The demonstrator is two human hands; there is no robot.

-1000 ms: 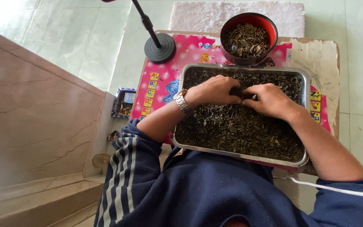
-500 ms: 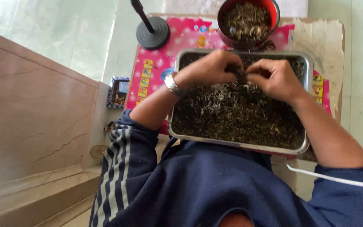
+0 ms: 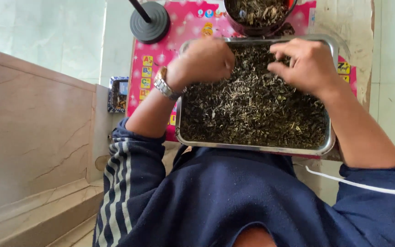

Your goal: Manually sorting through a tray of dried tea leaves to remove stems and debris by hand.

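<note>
1. Since the earlier frame, both hands had drawn apart along the far end of the metal tray (image 3: 252, 148); the dark bowl (image 3: 259, 16) beyond the tray had slid to the top edge of the view.
2. Left hand (image 3: 204, 59) sat over the tray's far left corner, knuckles up, fingers curled under toward the palm. Whether it held any leaf could not be told; the fingertips were hidden.
3. Right hand (image 3: 305, 64) hovered over the tray's far right part, fingers (image 3: 277, 68) bent and drawn loosely together with the thumb, pinching at or just above the leaf. A held piece could not be made out.
4. Dried leaf material (image 3: 252, 110), dark with pale stems, filled the tray from rim to rim.
5. Wristwatch (image 3: 163, 84), metal band, was worn on the left wrist, just outside the tray's left rim.
6. Pink printed mat (image 3: 147, 68) lay under the tray, showing to its left and far side.
7. Round black stand base (image 3: 149, 20) stood on the mat, beyond the tray's far left corner.
8. Small patterned box (image 3: 117, 93) lay well left of the tray, off the mat.
9. Navy striped sleeves (image 3: 124, 174) sat at the tray's near side.
</note>
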